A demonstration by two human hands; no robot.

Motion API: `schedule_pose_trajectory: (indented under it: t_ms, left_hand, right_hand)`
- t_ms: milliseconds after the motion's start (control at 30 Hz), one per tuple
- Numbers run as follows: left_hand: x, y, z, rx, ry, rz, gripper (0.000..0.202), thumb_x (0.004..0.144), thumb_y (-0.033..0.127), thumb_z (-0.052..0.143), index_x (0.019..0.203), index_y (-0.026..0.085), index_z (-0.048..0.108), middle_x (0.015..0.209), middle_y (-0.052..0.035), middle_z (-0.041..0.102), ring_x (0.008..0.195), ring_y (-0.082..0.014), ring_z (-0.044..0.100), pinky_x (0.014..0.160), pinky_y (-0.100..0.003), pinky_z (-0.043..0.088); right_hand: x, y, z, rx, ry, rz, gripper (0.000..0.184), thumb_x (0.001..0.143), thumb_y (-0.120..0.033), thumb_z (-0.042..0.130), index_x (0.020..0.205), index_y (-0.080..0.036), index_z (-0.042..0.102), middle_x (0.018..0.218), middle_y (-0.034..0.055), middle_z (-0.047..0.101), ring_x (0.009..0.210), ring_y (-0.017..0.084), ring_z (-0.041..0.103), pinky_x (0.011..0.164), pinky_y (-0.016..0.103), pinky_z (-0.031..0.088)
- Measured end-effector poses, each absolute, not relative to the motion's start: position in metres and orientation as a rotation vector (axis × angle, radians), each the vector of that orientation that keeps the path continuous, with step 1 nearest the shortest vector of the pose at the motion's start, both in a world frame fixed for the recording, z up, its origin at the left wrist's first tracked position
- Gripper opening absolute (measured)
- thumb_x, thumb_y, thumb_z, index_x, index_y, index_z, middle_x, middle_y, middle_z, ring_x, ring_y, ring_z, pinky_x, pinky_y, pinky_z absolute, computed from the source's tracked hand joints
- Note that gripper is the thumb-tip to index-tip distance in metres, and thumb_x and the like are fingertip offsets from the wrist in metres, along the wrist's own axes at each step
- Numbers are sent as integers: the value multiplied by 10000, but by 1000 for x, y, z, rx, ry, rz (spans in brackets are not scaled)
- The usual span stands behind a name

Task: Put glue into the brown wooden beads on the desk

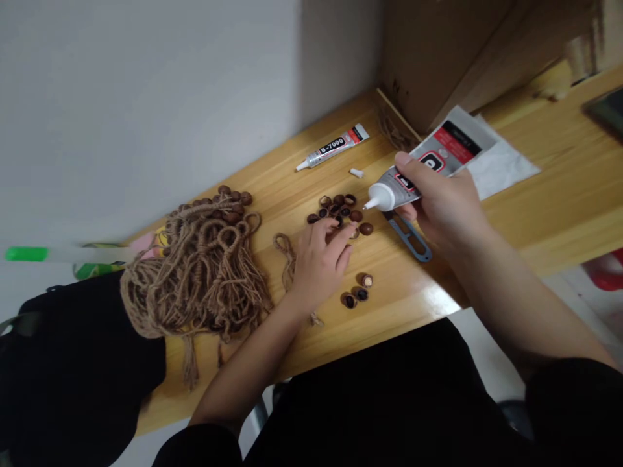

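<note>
My right hand (445, 201) is closed around a large glue tube (406, 185), its white nozzle pointing left and down over the table. My left hand (324, 263) reaches into a cluster of round brown nut shells (335, 206), its fingers bent and slightly apart at the near edge of the pile. Some shells are hollow with dark insides. Beneath my left hand lies a braided twine cord (288, 259), partly hidden. Nearer to me are three more shells (361, 294).
A smaller B-7000 glue tube (333, 149) and a white cap (357, 173) lie behind the shells. A blue-grey cutter (411, 240) rests under my right hand. Many knotted twine cords (204, 266) are heaped left, beside a black cloth item (82, 363). A cardboard box (438, 52) stands behind.
</note>
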State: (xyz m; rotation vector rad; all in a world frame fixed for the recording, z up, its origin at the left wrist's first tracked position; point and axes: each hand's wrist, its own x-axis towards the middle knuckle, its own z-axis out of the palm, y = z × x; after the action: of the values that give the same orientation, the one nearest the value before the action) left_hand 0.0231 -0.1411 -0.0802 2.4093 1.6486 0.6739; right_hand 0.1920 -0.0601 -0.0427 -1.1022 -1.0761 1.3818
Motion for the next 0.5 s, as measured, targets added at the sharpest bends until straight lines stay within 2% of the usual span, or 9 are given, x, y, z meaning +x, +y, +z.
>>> schedule_pose_trajectory:
  t_ms: [133,367,500]
  left_hand:
    - [23,-141,-80,2389,1624,706,221,884,220,544,1080,167,631,1046,-100,532,948,-212,510,854,-388,449]
    - [22,-140,-82,2350,1585,847,111,875,218,565,945,179,643,1006,-74,546,910,-187,535,831,-373,469]
    - [22,-140,-82,2329,1546,890,88,862,211,585,896,156,645,1005,-86,544,923,-189,539,828,-369,477]
  right_hand:
    - [192,-59,-44,-1126,-1084,1367,432,755,-427,656,501,-195,395,320,-38,373,289,77,320,359,259,180]
    - [192,-59,-46,-1128,-1064,1361,412,744,-411,664,506,-196,407,319,-42,377,279,80,324,349,261,188]
    - [190,-59,-46,-1115,-1048,1348,429,723,-419,684,492,-197,398,312,-53,366,269,74,314,343,257,191]
